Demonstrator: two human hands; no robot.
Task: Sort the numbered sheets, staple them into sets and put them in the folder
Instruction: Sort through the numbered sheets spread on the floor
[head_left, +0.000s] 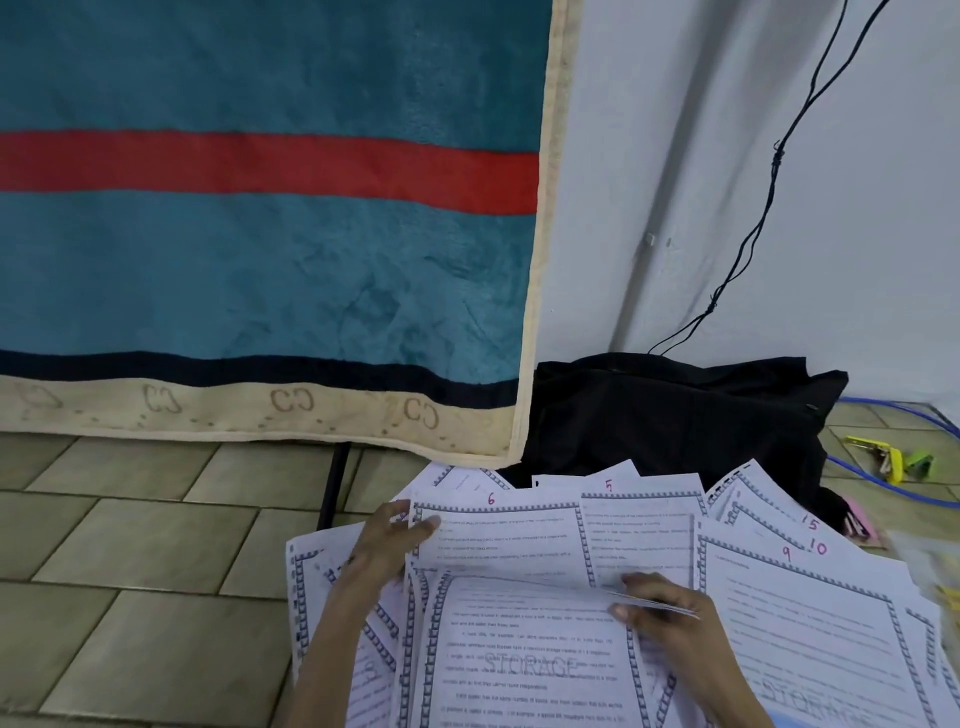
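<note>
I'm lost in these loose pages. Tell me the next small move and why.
Probably lay the sheets in your right hand down as a pile, then draw sheet 6, under your left hand, toward sheet 5. Sheets 9, 10 and 15 lie fanned, unsorted.

White printed paper sheets (519, 540), grey-blue chequered borders (numerals handwritten in pink). Teal plush blanket (260, 260): red stripe, navy band, cream monogrammed hem. Black fabric bag (675, 415).
</note>
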